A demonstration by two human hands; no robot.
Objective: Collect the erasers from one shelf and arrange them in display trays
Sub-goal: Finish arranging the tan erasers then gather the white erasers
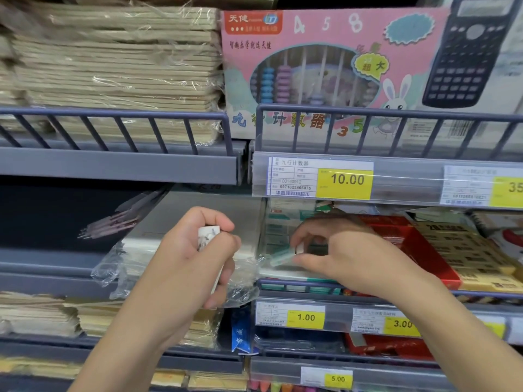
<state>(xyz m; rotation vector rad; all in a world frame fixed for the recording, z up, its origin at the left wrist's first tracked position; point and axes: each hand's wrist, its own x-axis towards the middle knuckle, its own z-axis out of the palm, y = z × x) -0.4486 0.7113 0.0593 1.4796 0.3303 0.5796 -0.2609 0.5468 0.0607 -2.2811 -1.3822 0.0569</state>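
Your left hand (198, 250) is curled around white erasers (208, 234) near the shelf front. To its right, your right hand (339, 256) pinches a green-sleeved eraser (284, 256) inside the clear display tray (283, 274).

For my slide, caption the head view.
Left hand grips white erasers while right hand pinches one at the clear display tray.

A white eraser (208, 234) stood upright, gripped in the left hand (195, 258). Another pale eraser (285, 256), blurred, lay pinched by the right hand (336, 250) inside the clear display tray (271, 222) near the shelf's front edge.
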